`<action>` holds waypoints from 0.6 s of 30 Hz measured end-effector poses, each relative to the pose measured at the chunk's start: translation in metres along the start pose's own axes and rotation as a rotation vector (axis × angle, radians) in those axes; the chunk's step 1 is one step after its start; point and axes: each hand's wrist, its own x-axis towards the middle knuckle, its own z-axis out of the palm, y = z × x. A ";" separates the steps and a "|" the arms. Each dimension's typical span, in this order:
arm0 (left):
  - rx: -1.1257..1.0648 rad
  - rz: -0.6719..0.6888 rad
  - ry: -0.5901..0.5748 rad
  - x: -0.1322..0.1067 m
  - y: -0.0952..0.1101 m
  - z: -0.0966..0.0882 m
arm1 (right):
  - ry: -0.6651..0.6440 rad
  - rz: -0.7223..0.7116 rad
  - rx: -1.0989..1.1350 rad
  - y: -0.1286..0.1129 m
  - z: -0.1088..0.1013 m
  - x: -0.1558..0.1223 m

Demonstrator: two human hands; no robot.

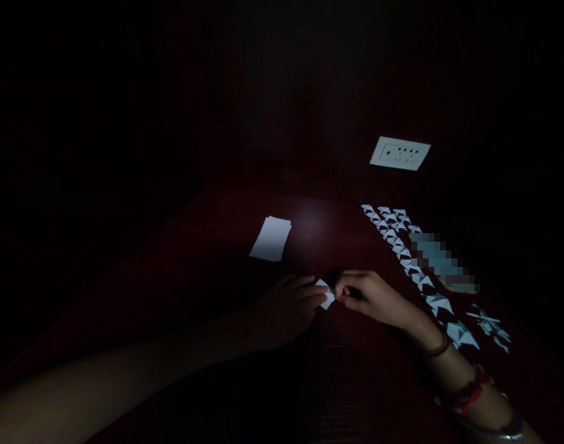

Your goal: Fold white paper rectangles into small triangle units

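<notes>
A small piece of folded white paper lies on the dark red table between my hands. My left hand rests with its fingers stretched out, and a fingertip presses on the paper's left side. A ring shows on one of its fingers. On the other side, my right hand is closed, with thumb and forefinger pinched at the paper's right corner. Its fingertips partly cover that corner. Beyond my left hand is a stack of white paper sheets.
Folded white paper pieces run in rows along the table's right side. Beside them lie a blurred-out flat bluish object and a small heap of thin white scraps. A white socket plate is on the wall behind. The surroundings are very dark.
</notes>
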 end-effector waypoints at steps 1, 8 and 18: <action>0.004 0.005 0.000 0.000 0.000 0.000 | 0.004 0.007 0.003 0.000 0.000 0.000; 0.019 0.003 -0.006 0.002 0.001 0.001 | 0.087 0.046 0.093 -0.004 0.005 0.000; 0.010 0.028 0.000 0.002 -0.002 0.000 | -0.008 -0.054 -0.143 -0.010 0.006 -0.002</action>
